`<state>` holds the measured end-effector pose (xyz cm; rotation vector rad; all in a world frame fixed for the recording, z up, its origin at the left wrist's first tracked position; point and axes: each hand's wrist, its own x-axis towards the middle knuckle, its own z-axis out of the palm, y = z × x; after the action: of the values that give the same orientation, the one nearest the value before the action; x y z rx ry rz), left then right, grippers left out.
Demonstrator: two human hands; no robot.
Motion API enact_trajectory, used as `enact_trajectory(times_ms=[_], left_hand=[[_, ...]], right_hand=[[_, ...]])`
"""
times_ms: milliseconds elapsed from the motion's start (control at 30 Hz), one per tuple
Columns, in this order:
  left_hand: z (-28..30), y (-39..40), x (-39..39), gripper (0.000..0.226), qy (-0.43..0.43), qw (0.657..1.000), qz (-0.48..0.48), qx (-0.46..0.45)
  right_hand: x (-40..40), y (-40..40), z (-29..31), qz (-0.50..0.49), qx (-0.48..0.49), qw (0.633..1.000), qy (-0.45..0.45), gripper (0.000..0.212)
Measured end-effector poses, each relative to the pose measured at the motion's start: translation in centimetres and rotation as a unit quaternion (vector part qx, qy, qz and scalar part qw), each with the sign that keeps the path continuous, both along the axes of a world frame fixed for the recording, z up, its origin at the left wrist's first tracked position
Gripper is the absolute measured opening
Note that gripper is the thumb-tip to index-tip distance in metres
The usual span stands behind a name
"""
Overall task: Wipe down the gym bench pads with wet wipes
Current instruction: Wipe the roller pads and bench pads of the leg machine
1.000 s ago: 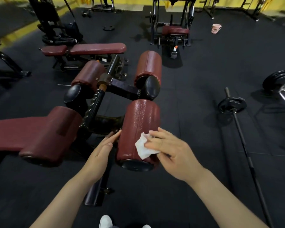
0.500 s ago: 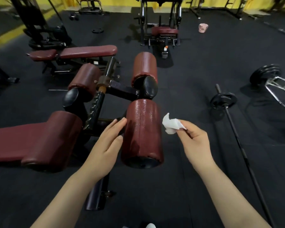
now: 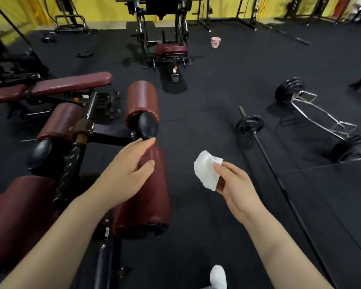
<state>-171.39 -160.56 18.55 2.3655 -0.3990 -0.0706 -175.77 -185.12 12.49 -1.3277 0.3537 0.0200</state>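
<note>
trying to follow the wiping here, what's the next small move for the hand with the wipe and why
Probably bring the right hand back left and lay the wipe on the near roller pad. The wipe is pinched in the air beside the pad, touching nothing, while the left hand rests flat on top of the pad as if to steady it. The far roller pad could come after.

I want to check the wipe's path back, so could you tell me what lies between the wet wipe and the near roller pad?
In the head view, only bare black floor shows between the wet wipe and the near roller pad.
</note>
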Motion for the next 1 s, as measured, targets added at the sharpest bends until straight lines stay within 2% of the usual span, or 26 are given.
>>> enact_trajectory(times_ms=[100,333,667,867,1000], left_hand=[[0.4,-2.0,2.9,0.054,-0.005,0.999,0.003,0.033],[1.6,-7.2,8.8,0.056,-0.001,0.990,0.054,0.128],[2.3,-5.9,12.9,0.057,0.030,0.967,0.152,0.201],[1.6,-2.5,15.7,0.064,0.082,0.946,0.198,0.242],[1.2,-1.4,18.3,0.066,0.098,0.939,0.191,0.268]], right_hand=[[2.4,-3.2,0.1,0.030,0.052,0.998,0.019,0.020],[9.8,-10.5,0.4,0.096,0.085,0.990,0.058,0.025],[19.5,-12.1,1.4,0.228,-0.007,0.973,0.043,0.024],[25.6,-8.1,1.8,0.262,-0.039,0.964,0.022,0.023],[30.0,-4.1,2.8,0.254,-0.139,0.957,-0.036,0.017]])
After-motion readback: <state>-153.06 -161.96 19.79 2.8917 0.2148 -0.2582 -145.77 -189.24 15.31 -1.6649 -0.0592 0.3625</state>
